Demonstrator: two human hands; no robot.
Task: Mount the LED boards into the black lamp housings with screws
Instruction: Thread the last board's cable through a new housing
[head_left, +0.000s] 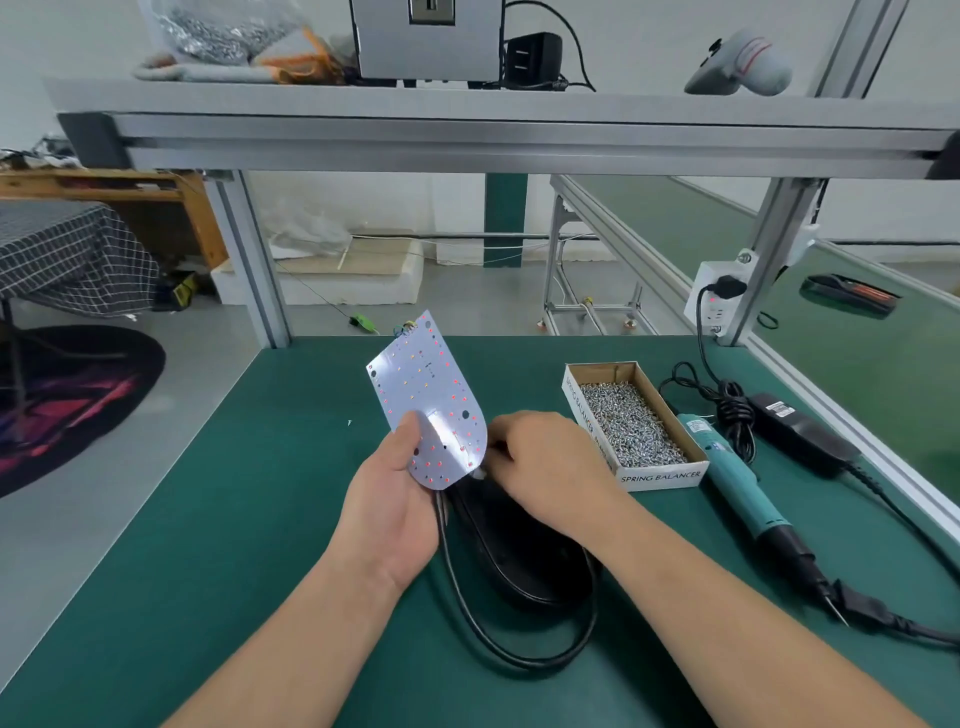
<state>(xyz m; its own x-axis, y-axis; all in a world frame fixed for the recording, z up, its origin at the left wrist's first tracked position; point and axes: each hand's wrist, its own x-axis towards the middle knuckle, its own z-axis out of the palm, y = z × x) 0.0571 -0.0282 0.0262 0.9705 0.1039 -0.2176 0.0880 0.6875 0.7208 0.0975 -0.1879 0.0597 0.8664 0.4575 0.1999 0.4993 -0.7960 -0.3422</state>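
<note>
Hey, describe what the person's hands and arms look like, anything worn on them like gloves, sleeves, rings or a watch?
Both hands are bare, with no gloves. The left hand and the right hand show no rings that I can see, and neither wrist carries a watch or band. Both forearms are uncovered right down to the bottom edge of the picture, so no sleeve shows. No markings are visible.

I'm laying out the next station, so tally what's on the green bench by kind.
LED board: 1, in the left hand
Lamp housing: 1
Screw box: 1
Electric screwdriver: 1
Power adapter: 1
Loose screw: 1
Total: 6
</note>
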